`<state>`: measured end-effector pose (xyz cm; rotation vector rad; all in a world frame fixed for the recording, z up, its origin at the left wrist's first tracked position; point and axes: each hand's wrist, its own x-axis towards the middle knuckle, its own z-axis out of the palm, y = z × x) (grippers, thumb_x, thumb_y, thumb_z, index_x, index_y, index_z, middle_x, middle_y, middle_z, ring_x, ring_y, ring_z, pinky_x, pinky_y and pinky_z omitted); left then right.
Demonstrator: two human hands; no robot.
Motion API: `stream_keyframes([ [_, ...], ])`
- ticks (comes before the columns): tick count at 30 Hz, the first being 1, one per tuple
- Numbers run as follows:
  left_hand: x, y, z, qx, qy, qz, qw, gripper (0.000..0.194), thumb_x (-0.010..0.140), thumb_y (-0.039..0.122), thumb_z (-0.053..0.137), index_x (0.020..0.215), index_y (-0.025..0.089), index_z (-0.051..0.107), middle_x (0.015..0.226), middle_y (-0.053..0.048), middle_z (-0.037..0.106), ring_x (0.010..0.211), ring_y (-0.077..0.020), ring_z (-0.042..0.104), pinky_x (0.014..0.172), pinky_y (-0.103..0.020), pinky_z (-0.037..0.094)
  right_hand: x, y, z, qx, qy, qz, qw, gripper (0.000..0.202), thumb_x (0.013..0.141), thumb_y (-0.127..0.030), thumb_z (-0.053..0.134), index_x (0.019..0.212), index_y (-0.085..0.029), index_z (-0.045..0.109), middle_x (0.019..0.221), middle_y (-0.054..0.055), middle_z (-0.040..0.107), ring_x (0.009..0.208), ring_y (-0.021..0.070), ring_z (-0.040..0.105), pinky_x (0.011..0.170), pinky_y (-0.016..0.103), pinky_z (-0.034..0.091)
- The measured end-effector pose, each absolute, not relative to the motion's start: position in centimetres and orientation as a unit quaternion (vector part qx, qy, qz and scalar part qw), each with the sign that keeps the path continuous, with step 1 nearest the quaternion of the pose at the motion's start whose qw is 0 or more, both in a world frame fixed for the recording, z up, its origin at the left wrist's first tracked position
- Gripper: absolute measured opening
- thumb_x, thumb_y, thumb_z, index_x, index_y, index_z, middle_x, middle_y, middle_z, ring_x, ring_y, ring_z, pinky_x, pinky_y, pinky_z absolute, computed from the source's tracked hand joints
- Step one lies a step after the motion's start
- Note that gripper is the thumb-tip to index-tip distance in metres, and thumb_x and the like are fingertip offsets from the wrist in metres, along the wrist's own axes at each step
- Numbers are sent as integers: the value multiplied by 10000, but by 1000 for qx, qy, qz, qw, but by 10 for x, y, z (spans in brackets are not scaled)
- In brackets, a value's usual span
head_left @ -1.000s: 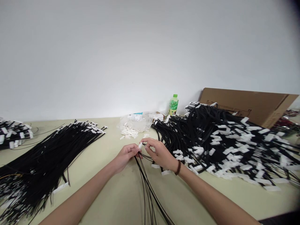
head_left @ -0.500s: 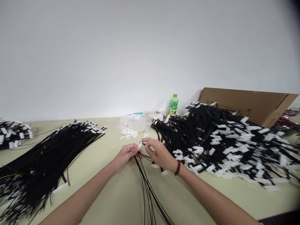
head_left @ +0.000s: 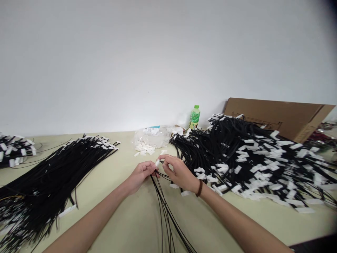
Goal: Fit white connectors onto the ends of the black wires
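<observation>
Near the middle of the table, my left hand [head_left: 143, 173] is closed on a small white plastic connector [head_left: 157, 163], pinched between thumb and fingers. Several thin black wires [head_left: 163, 207] run from that hand down toward the table's near edge. My right hand [head_left: 177, 171] is closed too, its thumb and index finger at the upper end of the same connector. More black wires [head_left: 164, 175] pass under the right hand toward the pile on the right. How far the wires sit in the connector is hidden by the fingers.
Behind my hands lies a clear plastic bag [head_left: 152, 135] with loose white connectors [head_left: 144, 149]. Black wire bundles with white ends are heaped at left [head_left: 60, 168] and right [head_left: 229, 154]. A green-capped bottle [head_left: 195, 117] and a cardboard box [head_left: 265, 116] stand by the wall.
</observation>
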<state>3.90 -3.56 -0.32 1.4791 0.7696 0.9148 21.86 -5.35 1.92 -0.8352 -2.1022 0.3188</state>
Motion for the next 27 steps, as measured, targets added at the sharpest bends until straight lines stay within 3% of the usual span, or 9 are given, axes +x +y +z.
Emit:
stream_keyframes([
  [9,39,-37,-3,630,326,389,588,262,784,405,565,741,149,592,673,-31,634,681,-149,528,667,-250,333,216,-54,20,-336,-813,146,453,203,801,-108,457,615,-191,448,958,57,636,909,166,592,806,273,426],
  [27,40,-39,0,635,326,389,582,290,757,435,582,730,146,590,673,-42,625,676,-163,533,673,-264,348,217,-56,19,-313,-834,113,441,157,829,-127,411,693,-196,451,976,70,623,886,170,589,722,261,440],
])
